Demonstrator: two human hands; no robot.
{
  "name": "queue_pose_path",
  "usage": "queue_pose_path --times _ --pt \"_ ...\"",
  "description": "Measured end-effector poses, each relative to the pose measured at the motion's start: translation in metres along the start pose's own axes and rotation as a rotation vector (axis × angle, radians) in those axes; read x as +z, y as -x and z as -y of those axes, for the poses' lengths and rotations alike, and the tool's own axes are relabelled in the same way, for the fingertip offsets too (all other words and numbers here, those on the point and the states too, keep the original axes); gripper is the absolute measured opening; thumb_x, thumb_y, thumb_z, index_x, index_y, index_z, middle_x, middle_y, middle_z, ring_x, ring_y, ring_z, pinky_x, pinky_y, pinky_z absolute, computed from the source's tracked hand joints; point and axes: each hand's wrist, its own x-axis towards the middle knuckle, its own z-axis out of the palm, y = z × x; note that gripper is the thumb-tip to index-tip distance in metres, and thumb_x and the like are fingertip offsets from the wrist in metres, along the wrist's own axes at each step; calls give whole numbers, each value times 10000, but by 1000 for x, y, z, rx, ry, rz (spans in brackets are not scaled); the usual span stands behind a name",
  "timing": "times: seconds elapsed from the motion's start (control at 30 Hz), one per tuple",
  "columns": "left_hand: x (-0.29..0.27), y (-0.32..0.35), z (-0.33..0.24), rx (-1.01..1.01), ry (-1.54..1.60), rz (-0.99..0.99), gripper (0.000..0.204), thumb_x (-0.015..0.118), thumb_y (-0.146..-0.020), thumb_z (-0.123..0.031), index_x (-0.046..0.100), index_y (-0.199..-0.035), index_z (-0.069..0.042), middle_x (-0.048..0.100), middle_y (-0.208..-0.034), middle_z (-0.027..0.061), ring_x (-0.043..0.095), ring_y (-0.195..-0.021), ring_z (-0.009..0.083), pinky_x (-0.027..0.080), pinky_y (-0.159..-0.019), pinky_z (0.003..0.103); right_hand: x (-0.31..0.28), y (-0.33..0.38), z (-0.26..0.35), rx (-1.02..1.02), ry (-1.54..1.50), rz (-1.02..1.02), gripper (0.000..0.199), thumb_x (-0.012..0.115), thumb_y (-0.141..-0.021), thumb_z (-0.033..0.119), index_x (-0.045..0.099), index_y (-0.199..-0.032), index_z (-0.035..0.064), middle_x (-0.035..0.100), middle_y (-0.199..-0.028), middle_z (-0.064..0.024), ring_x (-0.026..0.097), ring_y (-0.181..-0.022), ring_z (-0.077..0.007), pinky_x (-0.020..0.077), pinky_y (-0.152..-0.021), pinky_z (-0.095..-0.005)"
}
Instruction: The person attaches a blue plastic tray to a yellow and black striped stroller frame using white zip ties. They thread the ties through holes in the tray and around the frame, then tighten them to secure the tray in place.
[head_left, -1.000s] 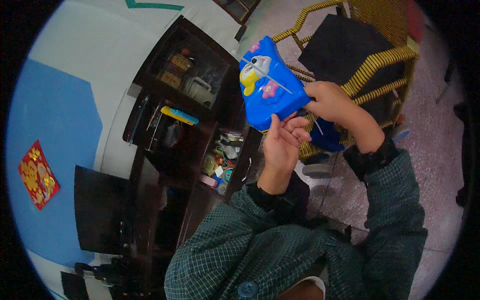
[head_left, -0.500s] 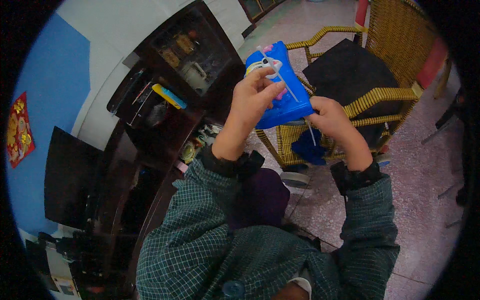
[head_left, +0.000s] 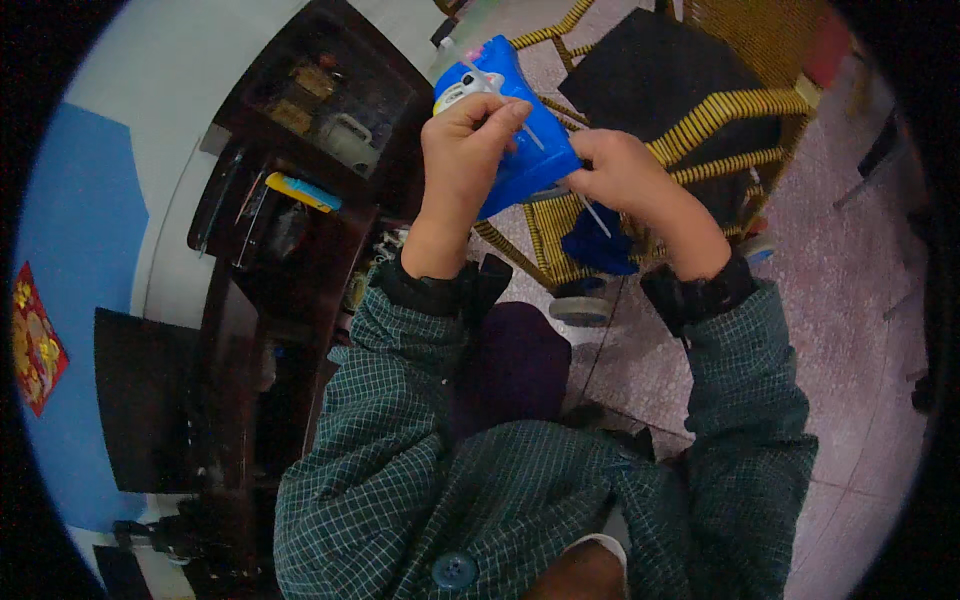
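Observation:
A glossy blue package (head_left: 533, 172) with a cartoon animal face on its front is held up before me. My right hand (head_left: 615, 170) grips its lower right corner between thumb and fingers. Across the front my left hand (head_left: 465, 140) has thumb and forefinger pinched together over a thin white strip (head_left: 535, 138), part of which the fingers hide. Another thin white piece (head_left: 599, 218) sticks out below the package near my right hand; I cannot tell whether it joins the strip.
A yellow-and-black woven chair (head_left: 735, 120) with a dark seat pad stands beyond my right hand. Dark blue cloth (head_left: 600, 243) lies low on its frame, above a wheel (head_left: 579, 303). To the left runs a dark cabinet (head_left: 310, 110), with a yellow-and-blue object (head_left: 303, 191) on it.
The package and both hands appear further left and higher in view, as does the chair behind. My left fingers, looser before, have closed into a pinch at the strip.

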Motion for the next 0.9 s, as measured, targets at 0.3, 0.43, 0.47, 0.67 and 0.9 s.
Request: queue_pose_path --times 0.3,0.43,0.47,0.67,0.9 --pt "7 33 8 657 -626 160 431 706 -613 -65 560 -1019 -50 566 -1036 119 525 -974 315 412 -843 364 2 -1 -3 -9 88 -49 224 583 -632 252 625 -765 77 603 -787 -159 578 -767 -348 459 -651 -432" --pt "4 36 4 625 -704 202 484 680 -608 -23 525 -1065 -57 550 -1055 130 512 -995 325 387 -900 401 1 -3 -2 17 76 -11 262 615 -642 291 629 -770 62 603 -782 -169 586 -761 -342 462 -656 -427" --pt "3 35 2 646 -753 232 507 683 -604 -13 515 -1081 -57 545 -1067 137 514 -1004 320 397 -891 390 1 -3 -1 15 84 -8 268 618 -644 295 630 -773 60 603 -782 -169 586 -759 -342 463 -658 -426" --pt "0 31 -3 723 -903 299 560 672 -591 14 484 -1113 -64 541 -1086 150 532 -1004 317 434 -851 367 -1 -3 1 -24 128 -15 255 622 -657 260 636 -810 56 609 -772 -162 592 -736 -330 466 -653 -405" --pt "0 28 6 797 -808 255 452 643 -575 15 538 -1011 -39 586 -1010 144 565 -949 314 435 -865 381 -10 4 9 -32 219 36 201 631 -655 190 633 -791 42 613 -714 -142 596 -659 -296 461 -597 -369"
